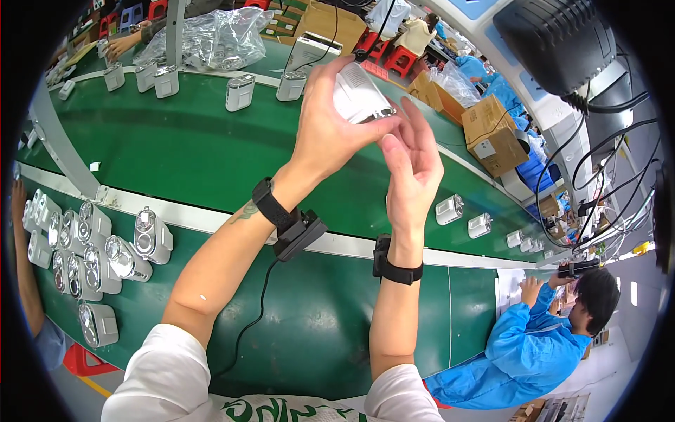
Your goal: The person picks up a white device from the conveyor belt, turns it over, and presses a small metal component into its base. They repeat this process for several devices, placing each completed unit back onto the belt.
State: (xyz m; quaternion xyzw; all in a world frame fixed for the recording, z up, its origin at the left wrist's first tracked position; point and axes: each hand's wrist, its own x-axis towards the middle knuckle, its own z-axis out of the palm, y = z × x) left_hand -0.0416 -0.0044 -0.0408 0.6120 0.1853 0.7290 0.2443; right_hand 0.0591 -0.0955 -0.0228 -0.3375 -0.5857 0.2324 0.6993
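My left hand [318, 130] grips a white rounded device [354, 91] with a shiny chrome end, raised above the green conveyor belt [211, 151]. Its fingers wrap the far side, and the thumb lies along the near edge. A black cable with a small plug [361, 55] hangs at the device's upper edge; whether it is plugged in cannot be made out. My right hand [413, 169] is beside the chrome end, fingers apart and slightly curled, close to my left thumb. Nothing shows in its palm. Each wrist wears a black strap, the left one with a block and cord.
Several similar white devices [102, 267] stand on the bench at left. More stand along the belt's far edge [240, 93] and at right [450, 209]. A metal post [70, 151] rises at left. A person in blue [520, 352] sits at right. Black cables [587, 155] hang upper right.
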